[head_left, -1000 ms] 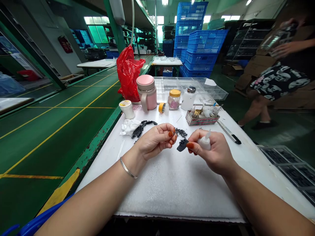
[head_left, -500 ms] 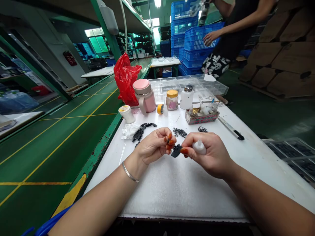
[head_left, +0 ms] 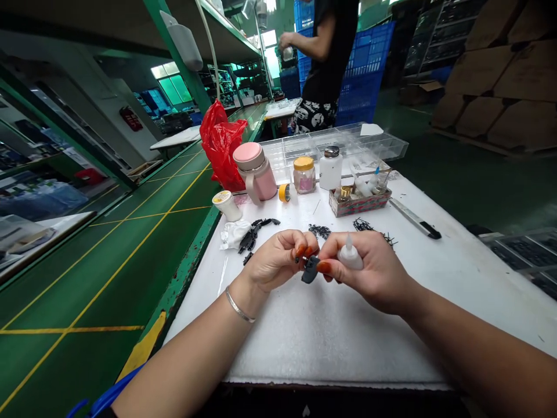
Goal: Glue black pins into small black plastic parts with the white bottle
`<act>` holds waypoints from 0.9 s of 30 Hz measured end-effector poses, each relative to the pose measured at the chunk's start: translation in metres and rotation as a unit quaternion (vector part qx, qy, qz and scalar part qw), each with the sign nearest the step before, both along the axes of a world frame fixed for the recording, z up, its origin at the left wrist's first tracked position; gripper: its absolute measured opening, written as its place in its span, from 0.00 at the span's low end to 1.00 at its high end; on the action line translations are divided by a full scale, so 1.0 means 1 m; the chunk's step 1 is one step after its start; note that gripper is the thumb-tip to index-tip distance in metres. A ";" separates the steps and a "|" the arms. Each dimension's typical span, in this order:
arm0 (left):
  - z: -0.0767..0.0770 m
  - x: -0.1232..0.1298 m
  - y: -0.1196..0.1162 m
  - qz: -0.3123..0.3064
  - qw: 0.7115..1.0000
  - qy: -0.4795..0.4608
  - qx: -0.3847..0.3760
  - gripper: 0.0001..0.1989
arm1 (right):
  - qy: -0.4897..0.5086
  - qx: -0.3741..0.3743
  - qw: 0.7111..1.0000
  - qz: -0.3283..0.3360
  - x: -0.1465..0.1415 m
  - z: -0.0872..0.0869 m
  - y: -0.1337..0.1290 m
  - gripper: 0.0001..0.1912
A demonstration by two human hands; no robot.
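Over the white work table (head_left: 300,342), my right hand (head_left: 369,264) pinches a small black plastic part (head_left: 310,270) between thumb and forefinger. The same hand also keeps a small white glue bottle (head_left: 350,255) in its palm, nozzle pointing up. My left hand (head_left: 282,255) is closed in a pinch right at the part's left edge. A tiny dark piece shows at its fingertips, too small to name. Behind the hands lie a pile of small black rings (head_left: 319,231), a heap of thin black pins (head_left: 363,225) and a row of black parts (head_left: 252,232).
Farther back stand a pink mug (head_left: 259,174), a jar with a yellow lid (head_left: 304,175), a white pump bottle (head_left: 331,169) and a small box of bottles (head_left: 361,203). A utility knife (head_left: 415,219) lies right. A person in black (head_left: 326,64) stands beyond the clear divided tray (head_left: 300,148).
My left fingertips have come closer to the black part, and the glue bottle's nozzle has tipped more upright. The other person has moved left, away from the blue crates. The view has shifted slightly.
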State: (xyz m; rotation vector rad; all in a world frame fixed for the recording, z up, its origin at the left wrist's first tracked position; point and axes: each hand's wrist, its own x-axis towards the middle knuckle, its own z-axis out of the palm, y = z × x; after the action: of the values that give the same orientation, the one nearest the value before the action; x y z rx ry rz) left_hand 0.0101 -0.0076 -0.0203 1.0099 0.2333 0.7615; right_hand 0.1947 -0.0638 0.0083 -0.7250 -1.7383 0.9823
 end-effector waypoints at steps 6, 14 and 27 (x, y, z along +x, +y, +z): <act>0.002 0.003 -0.001 -0.003 1.000 0.000 0.003 0.18 | -0.034 0.048 0.998 -0.012 -0.001 0.002 0.000 0.10; 0.000 0.001 0.000 0.002 0.999 0.036 -0.003 0.20 | -0.073 0.079 0.993 -0.037 0.001 0.002 -0.001 0.09; 0.000 -0.001 0.000 -0.043 0.999 0.016 0.001 0.15 | -0.086 0.072 0.993 -0.039 0.001 0.002 -0.001 0.14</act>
State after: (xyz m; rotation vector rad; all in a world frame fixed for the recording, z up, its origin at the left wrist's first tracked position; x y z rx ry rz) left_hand 0.0095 -0.0071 -0.0200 1.0278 0.2159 0.6688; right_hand 0.1954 -0.0645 0.0105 -0.7960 -1.8928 0.7508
